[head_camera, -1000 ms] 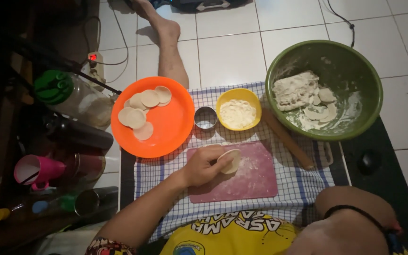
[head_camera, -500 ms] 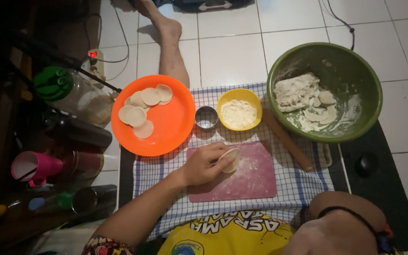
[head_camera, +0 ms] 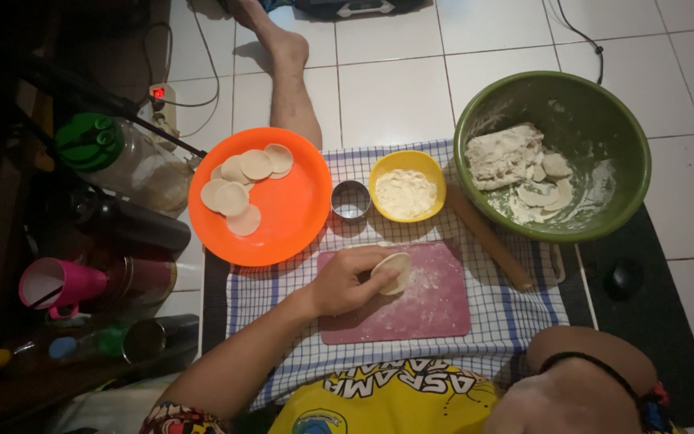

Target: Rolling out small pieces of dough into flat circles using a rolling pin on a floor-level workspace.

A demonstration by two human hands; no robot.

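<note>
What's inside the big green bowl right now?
The green bowl holds a rough slab of dough, a few cut dough rounds and smeared flour. Whatever lies beneath the dough is hidden.

Pale dough disc [head_camera: 395, 272] tilted, over pink board [head_camera: 411, 309].

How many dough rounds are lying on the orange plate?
5, clustered at the upper left of the orange plate: round, round, round, round, round. They overlap, so another may be hidden.
</note>
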